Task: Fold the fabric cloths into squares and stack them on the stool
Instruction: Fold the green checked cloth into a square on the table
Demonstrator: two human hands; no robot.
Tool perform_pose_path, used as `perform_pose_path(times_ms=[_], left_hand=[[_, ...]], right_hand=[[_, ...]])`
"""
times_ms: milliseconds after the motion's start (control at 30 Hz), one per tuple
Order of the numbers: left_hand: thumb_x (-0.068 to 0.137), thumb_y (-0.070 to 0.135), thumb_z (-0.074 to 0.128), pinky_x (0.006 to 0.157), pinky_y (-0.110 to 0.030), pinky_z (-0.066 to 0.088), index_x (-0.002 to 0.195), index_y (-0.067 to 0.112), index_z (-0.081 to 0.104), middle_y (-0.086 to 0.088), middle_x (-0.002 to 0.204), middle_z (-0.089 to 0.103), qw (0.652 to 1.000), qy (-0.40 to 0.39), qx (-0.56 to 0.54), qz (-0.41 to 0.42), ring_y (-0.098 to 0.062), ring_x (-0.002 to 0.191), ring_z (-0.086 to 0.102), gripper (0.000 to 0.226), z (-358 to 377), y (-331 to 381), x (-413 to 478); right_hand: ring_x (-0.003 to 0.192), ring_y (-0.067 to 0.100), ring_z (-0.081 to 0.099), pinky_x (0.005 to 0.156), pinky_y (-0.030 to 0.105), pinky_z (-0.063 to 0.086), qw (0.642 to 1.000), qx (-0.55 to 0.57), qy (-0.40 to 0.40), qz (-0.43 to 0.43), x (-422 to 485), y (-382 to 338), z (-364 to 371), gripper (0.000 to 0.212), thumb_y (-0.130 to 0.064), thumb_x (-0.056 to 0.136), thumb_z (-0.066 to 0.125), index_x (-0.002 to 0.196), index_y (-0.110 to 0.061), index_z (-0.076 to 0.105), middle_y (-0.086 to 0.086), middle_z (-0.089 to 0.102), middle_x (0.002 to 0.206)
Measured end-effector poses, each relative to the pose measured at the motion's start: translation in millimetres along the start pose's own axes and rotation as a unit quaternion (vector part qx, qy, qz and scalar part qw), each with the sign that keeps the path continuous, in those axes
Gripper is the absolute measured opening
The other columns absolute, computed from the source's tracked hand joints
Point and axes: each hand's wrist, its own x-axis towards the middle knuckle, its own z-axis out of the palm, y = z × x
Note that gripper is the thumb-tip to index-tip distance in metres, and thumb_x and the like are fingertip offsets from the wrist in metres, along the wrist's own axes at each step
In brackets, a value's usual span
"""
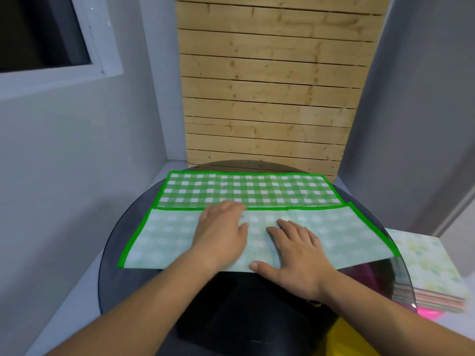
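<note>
Your left hand [221, 229] and right hand [295, 250] press flat, fingers straight, on the green checked cloth [246, 188] lying on the glass table [123, 278], its near part folded over. First fold only, by my judgement: squaring remains, then transfer to the folded stack [431, 265] on the pink stool [429, 313].

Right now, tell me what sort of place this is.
Probably a home room corner: a round smoked-glass table, a framed window in a grey wall, a wooden slat panel behind, and folded cloths stacked on a pink stool.
</note>
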Motion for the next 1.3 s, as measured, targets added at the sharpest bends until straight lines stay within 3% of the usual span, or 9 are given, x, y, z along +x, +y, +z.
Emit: perform_pose_path(times_ms=[167, 333, 533, 800, 933, 1067, 1200, 1300], left_hand=[[0.106, 0.029, 0.035, 0.125, -0.038, 0.006, 0.151, 0.023, 0.036, 0.002, 0.16, 0.028, 0.998, -0.057, 0.029, 0.008, -0.016, 0.152, 0.013, 0.046, 16.4, 10.1, -59.5], [0.106, 0.048, 0.02, 0.123, -0.047, -0.011, 0.159, 0.031, 0.014, -0.002, 0.169, -0.002, 0.988, -0.123, 0.077, -0.054, -0.02, 0.154, -0.015, 0.056, 8.2, -3.8, -69.2], [0.107, 0.043, 0.015, 0.12, -0.05, -0.018, 0.157, 0.045, -0.004, -0.006, 0.164, -0.026, 0.978, -0.151, 0.112, -0.095, -0.023, 0.15, -0.028, 0.054, -16.5, -37.5, -77.7], [0.107, 0.037, 0.011, 0.118, -0.051, -0.023, 0.158, 0.041, -0.005, -0.01, 0.166, -0.018, 0.966, -0.157, 0.137, -0.151, -0.023, 0.151, -0.026, 0.054, -45.5, -92.4, -94.1], [0.089, 0.006, 0.035, 0.115, -0.056, -0.025, 0.16, 0.03, 0.0, -0.011, 0.168, -0.009, 0.966, -0.14, 0.208, -0.067, -0.026, 0.151, -0.025, 0.083, -47.1, -68.3, -82.7], [0.088, 0.001, 0.038, 0.123, -0.042, -0.013, 0.159, 0.025, 0.014, -0.006, 0.169, 0.003, 0.985, -0.147, 0.088, -0.024, -0.021, 0.155, -0.01, 0.078, -29.6, -26.2, -52.9], [0.104, 0.025, 0.031, 0.125, -0.04, -0.005, 0.159, 0.027, 0.018, -0.004, 0.169, 0.004, 0.988, -0.145, 0.054, -0.022, -0.018, 0.155, -0.005, 0.056, -4.4, -14.8, -26.8], [0.103, 0.05, 0.023, 0.125, -0.044, -0.006, 0.16, 0.034, 0.009, -0.002, 0.169, -0.005, 0.983, -0.159, 0.092, -0.029, -0.019, 0.155, -0.011, 0.061, 7.4, -17.9, -21.3]], right_hand=[[0.151, 0.02, 0.002, 0.121, 0.042, 0.003, 1.0, -0.004, -0.003, 0.005, -0.6, -1.2, 0.1, 0.096, -0.088, 0.075, 0.02, 0.153, -0.032, 0.019, -0.001, 0.01, 0.164], [0.151, 0.022, 0.003, 0.121, 0.043, 0.005, 1.0, -0.015, -0.013, 0.007, -3.3, -4.4, -2.4, 0.092, -0.085, 0.08, 0.026, 0.153, -0.031, 0.018, 0.0, 0.008, 0.164], [0.151, 0.022, 0.006, 0.121, 0.043, 0.007, 1.0, -0.015, -0.011, 0.009, -4.2, -4.4, -5.0, 0.091, -0.086, 0.079, 0.026, 0.153, -0.032, 0.02, 0.0, 0.01, 0.164], [0.151, 0.021, 0.007, 0.12, 0.042, 0.008, 1.0, -0.018, -0.01, 0.008, -4.0, -7.1, -4.3, 0.089, -0.083, 0.081, 0.03, 0.153, -0.032, 0.021, -0.001, 0.011, 0.164], [0.15, 0.021, 0.007, 0.12, 0.042, 0.008, 1.0, -0.018, -0.005, 0.007, -4.3, -6.0, -2.7, 0.09, -0.084, 0.08, 0.029, 0.153, -0.032, 0.021, -0.001, 0.011, 0.164], [0.15, 0.021, 0.007, 0.12, 0.042, 0.008, 1.0, -0.013, 0.001, 0.006, -3.8, -10.2, -1.8, 0.09, -0.085, 0.079, 0.031, 0.152, -0.033, 0.023, -0.001, 0.012, 0.164], [0.151, 0.02, 0.005, 0.121, 0.041, 0.006, 1.0, -0.002, 0.004, 0.004, -3.8, -9.9, -1.0, 0.091, -0.085, 0.079, 0.032, 0.152, -0.032, 0.023, -0.001, 0.012, 0.164], [0.151, 0.02, 0.003, 0.121, 0.042, 0.005, 1.0, -0.003, 0.003, 0.0, -3.5, -7.5, -1.0, 0.092, -0.085, 0.08, 0.031, 0.153, -0.031, 0.022, 0.0, 0.011, 0.164]])
